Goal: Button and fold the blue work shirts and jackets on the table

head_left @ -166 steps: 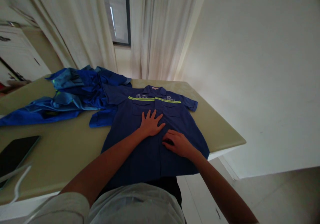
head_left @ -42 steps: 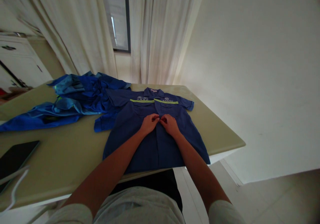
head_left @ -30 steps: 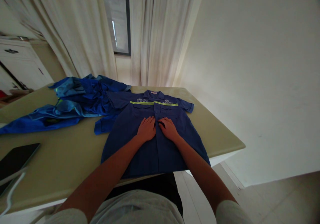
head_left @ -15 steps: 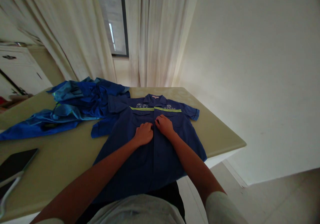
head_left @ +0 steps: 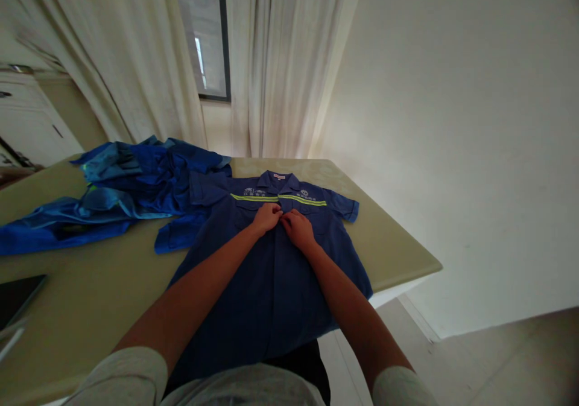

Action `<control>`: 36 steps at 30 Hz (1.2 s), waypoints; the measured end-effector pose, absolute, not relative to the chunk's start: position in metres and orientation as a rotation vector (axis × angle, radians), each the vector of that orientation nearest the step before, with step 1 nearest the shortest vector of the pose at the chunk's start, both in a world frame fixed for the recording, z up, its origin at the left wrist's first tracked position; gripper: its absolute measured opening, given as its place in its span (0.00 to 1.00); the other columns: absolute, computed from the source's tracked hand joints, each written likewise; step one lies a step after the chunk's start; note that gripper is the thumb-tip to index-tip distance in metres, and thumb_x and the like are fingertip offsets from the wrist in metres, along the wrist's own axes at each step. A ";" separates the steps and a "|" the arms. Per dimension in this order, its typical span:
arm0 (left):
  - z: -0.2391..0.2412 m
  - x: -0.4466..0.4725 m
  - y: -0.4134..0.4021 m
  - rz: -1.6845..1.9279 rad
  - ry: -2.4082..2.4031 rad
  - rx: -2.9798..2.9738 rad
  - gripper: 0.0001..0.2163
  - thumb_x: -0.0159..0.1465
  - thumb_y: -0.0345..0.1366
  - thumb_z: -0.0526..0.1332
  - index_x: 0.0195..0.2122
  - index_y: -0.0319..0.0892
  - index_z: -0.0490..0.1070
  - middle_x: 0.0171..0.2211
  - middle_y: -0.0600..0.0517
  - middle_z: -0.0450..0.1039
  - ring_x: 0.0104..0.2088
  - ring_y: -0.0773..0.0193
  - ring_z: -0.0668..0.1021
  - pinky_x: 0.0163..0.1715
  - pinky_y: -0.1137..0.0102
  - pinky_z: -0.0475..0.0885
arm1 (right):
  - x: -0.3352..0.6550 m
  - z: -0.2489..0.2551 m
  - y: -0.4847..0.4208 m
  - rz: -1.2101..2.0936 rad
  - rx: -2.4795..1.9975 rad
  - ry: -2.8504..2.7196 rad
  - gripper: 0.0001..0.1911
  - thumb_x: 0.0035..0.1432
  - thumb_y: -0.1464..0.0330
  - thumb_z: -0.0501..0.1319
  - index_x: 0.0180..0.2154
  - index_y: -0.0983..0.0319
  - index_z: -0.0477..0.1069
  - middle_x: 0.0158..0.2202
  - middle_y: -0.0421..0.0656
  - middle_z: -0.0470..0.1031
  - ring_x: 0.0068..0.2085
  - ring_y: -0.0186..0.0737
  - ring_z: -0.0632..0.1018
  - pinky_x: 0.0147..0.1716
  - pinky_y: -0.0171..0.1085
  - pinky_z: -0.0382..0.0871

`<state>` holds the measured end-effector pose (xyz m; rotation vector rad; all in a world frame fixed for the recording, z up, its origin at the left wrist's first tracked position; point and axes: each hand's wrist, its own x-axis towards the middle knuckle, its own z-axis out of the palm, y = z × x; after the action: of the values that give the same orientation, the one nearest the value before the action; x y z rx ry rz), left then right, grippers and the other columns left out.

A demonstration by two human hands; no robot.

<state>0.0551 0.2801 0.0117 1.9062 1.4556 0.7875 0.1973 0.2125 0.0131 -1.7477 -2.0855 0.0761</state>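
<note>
A navy short-sleeved work shirt lies front up, collar away from me, its lower end reaching the table edge by my lap. Yellow reflective stripes and pale printed emblems cross its chest. My left hand pinches the front placket just below the stripe. Close beside it, fingertips nearly touching, my right hand is closed on the placket's other side. Whatever small part of the placket sits between the fingertips is too small to make out.
Crumpled blue garments are heaped on the table at the left. A dark tablet-like device lies at the near left, with a white cable by it. Curtains hang behind; a white wall stands at the right.
My left hand has moved up the placket and right, coming beside my right hand. The right hand has stayed almost in place. The view has shifted slightly.
</note>
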 end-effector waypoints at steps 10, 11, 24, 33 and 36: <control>0.018 0.053 0.273 0.906 1.385 1.983 0.07 0.64 0.33 0.64 0.38 0.41 0.82 0.39 0.47 0.84 0.43 0.54 0.83 0.47 0.64 0.74 | 0.205 0.006 0.223 0.161 -1.661 -1.955 0.10 0.71 0.66 0.59 0.42 0.58 0.80 0.42 0.44 0.79 0.45 0.42 0.78 0.48 0.38 0.69; 0.019 0.052 0.273 0.914 1.373 1.984 0.07 0.64 0.33 0.64 0.38 0.41 0.82 0.39 0.47 0.84 0.43 0.55 0.83 0.48 0.65 0.74 | 0.205 0.006 0.223 0.158 -1.647 -1.949 0.10 0.71 0.66 0.59 0.42 0.59 0.80 0.42 0.44 0.79 0.45 0.41 0.78 0.49 0.38 0.68; 0.012 0.049 0.272 1.024 1.257 1.944 0.07 0.64 0.36 0.63 0.38 0.41 0.80 0.37 0.50 0.83 0.39 0.57 0.82 0.46 0.65 0.75 | 0.203 0.009 0.220 0.130 -1.759 -1.818 0.14 0.72 0.60 0.58 0.38 0.59 0.78 0.40 0.43 0.78 0.40 0.40 0.77 0.42 0.37 0.66; 0.014 0.054 0.273 1.018 1.204 1.840 0.09 0.66 0.35 0.60 0.41 0.40 0.80 0.38 0.49 0.82 0.41 0.56 0.82 0.49 0.64 0.76 | 0.199 0.011 0.215 0.094 -1.812 -1.821 0.13 0.71 0.56 0.59 0.38 0.59 0.72 0.39 0.42 0.77 0.38 0.40 0.76 0.36 0.35 0.64; 0.016 0.049 0.275 0.946 1.128 1.929 0.14 0.67 0.31 0.54 0.46 0.40 0.80 0.44 0.48 0.82 0.47 0.57 0.81 0.53 0.64 0.74 | 0.204 0.009 0.218 0.084 -1.712 -1.829 0.15 0.70 0.54 0.59 0.39 0.59 0.71 0.39 0.43 0.77 0.39 0.41 0.76 0.40 0.36 0.67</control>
<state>0.0486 0.2745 0.0157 1.9289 1.1280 0.9458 0.2045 0.2176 0.0094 -1.7124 -1.8295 0.0837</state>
